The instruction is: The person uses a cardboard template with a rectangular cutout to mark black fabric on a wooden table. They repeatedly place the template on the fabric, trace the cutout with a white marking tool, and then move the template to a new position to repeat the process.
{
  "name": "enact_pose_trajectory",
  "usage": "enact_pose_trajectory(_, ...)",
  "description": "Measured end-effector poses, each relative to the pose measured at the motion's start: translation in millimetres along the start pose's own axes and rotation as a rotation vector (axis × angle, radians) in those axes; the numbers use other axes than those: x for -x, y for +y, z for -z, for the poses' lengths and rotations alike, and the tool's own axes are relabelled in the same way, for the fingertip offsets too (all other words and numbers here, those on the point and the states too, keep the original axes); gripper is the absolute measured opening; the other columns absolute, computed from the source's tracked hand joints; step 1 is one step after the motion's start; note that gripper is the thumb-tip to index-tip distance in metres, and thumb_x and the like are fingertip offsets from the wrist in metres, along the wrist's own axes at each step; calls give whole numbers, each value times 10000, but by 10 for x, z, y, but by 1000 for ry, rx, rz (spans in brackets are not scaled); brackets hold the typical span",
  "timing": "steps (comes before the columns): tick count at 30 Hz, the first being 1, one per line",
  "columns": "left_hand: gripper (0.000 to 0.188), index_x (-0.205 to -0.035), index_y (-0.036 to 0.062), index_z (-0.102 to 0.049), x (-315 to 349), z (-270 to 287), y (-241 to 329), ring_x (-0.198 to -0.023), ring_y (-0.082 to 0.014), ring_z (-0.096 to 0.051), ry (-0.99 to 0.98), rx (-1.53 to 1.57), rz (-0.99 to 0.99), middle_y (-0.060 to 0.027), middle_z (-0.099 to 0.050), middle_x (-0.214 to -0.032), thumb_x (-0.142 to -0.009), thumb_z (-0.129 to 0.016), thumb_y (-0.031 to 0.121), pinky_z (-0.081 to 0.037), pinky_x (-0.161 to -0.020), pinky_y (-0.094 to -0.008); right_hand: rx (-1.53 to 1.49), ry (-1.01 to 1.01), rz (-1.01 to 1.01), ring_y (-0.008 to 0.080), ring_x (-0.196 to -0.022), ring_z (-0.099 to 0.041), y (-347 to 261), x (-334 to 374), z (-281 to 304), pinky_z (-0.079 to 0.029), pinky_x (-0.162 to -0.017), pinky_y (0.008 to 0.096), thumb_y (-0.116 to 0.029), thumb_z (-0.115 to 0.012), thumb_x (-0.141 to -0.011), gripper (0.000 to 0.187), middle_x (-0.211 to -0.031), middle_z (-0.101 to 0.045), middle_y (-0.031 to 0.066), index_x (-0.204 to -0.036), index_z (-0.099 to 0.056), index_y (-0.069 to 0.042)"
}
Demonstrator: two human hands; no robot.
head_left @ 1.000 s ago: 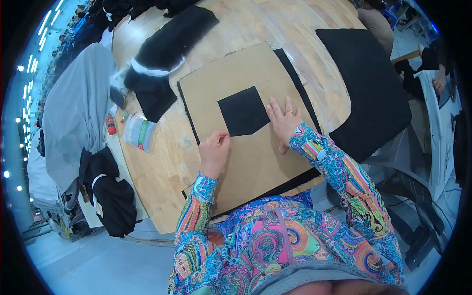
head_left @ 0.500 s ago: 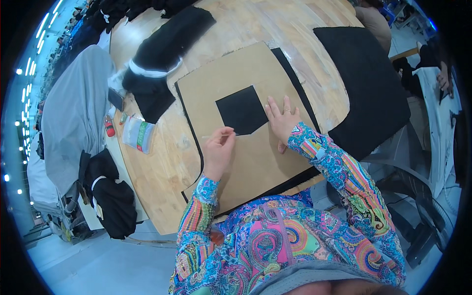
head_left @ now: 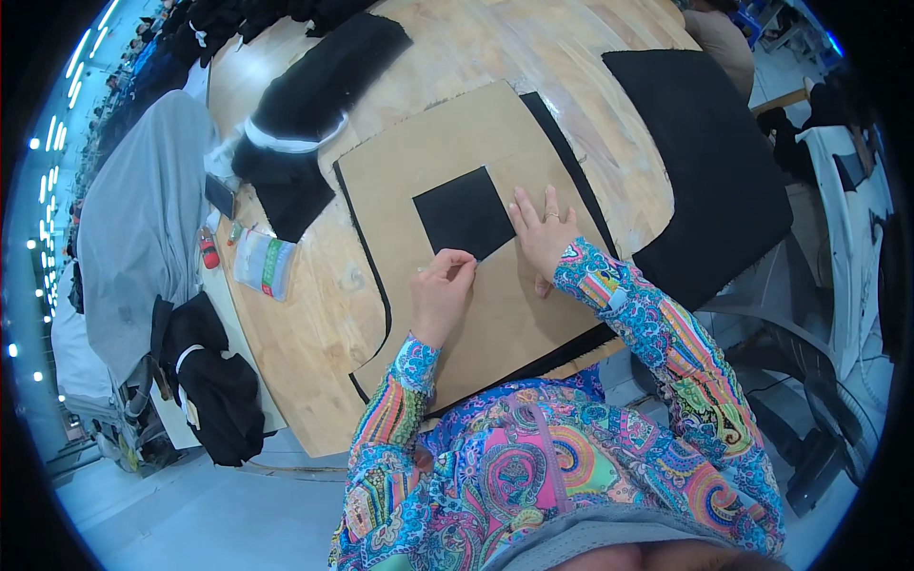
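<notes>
A large brown sheet (head_left: 419, 152), like card, lies flat on black fabric (head_left: 592, 205) whose edges show past its sides. In its middle is a black five-sided shape (head_left: 462, 209) with a pointed lower end; whether it is an opening or a piece on top, I cannot tell. At that lower point my left hand (head_left: 444, 293) is closed in a pinch around a thin pale stick, mostly hidden by the fingers. My right hand (head_left: 546, 238) lies flat with fingers spread on the brown sheet, its fingertips at the black shape's right edge.
The wooden table (head_left: 324, 333) carries a tied black fabric bundle (head_left: 328, 76) at far left and a curved black fabric piece (head_left: 724, 162) at right. A clear packet (head_left: 264, 262), a small red object (head_left: 208, 249) and a phone-like dark object (head_left: 220, 195) lie left. A chair (head_left: 800, 381) stands right.
My left hand has moved right along the black shape's lower edge to its point, and the pale stick is now less visible. My right hand stays pressed flat in its place.
</notes>
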State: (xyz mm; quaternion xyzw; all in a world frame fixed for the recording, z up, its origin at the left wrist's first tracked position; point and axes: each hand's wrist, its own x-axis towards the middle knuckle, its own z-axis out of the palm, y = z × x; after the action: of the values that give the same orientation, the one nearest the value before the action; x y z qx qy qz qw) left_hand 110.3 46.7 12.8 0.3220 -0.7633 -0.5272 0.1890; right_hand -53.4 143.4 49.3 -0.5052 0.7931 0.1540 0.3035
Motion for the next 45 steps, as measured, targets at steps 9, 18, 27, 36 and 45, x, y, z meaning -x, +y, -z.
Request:
enact_pose_trajectory(9,79,-858,53,-652,16,23,65,-621,-156,-659,1,-146,-11,-87,-671,-693,-831,-625,122,-502,-581,-274,-19,1,13,513,-1365,-64,-6,0,0,-276,-1011,650,-293,-931,-434,1368,-1544,61,142,-1470,-77,-31)
enact_pose_trajectory(18,92,-852,48,-658,34,337,-127,-651,-201,-675,108,-241,-29,-105,-674,-702,-813,-628,126,-509,-612,-297,-24,-12,25,518,-1363,-57,-5,-11,6,-272,-1009,654,-279,-935,-426,1377,-1542,59,151,-1467,-72,-19)
enact_pose_trajectory(27,81,-866,-14,-654,50,452,-65,-708,-85,-638,108,-260,41,-48,-676,-755,-825,-634,52,-507,-660,-226,-10,-10,28,525,-1360,-55,-13,-16,-1,-274,-1009,651,-290,-934,-430,1378,-1541,60,154,-1464,-69,-10)
enact_pose_trajectory(36,91,-899,7,-661,22,-2,67,-690,-116,-645,78,112,23,-76,-676,-795,-839,-642,73,-506,-645,-245,1,32,25,524,-1354,-96,19,18,-5,-310,-997,641,-299,-932,-415,1365,-1539,28,160,-1460,-102,-15)
enact_pose_trajectory(45,105,-905,8,-673,-156,-426,139,-687,-188,-666,33,-78,-236,-119,-681,-858,-814,-647,53,-521,-623,-269,57,103,26,514,-1349,-150,13,6,-63,-370,-979,610,-327,-924,-404,1336,-1535,-14,160,-1455,-154,-31)
